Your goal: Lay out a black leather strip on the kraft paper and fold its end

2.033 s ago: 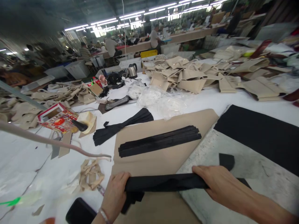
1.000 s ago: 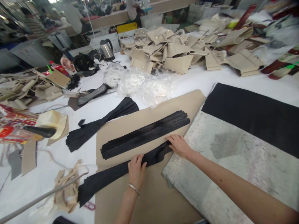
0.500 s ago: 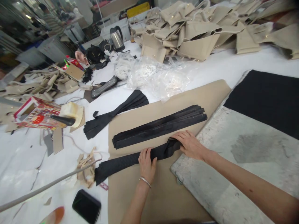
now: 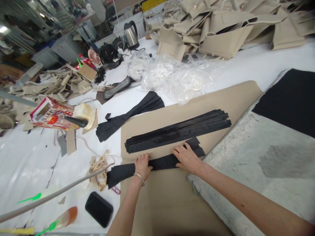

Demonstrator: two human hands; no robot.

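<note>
Black strips (image 4: pixel 162 163) lie under the hands (image 4: pixel 187 159), ends fanned.

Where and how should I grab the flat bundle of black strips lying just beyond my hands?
Probably by both ends: left hand near one, right hand near the other, reaching from your side across both long edges. The bundle lies long and flat on the tan sheet, its ends uneven and no band showing, so a single middle hold might let strips slip.

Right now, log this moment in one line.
left hand: on nearest black strips | right hand: on same strips, nearer their right end | strips: on brown sheet, left end past its edge
</note>
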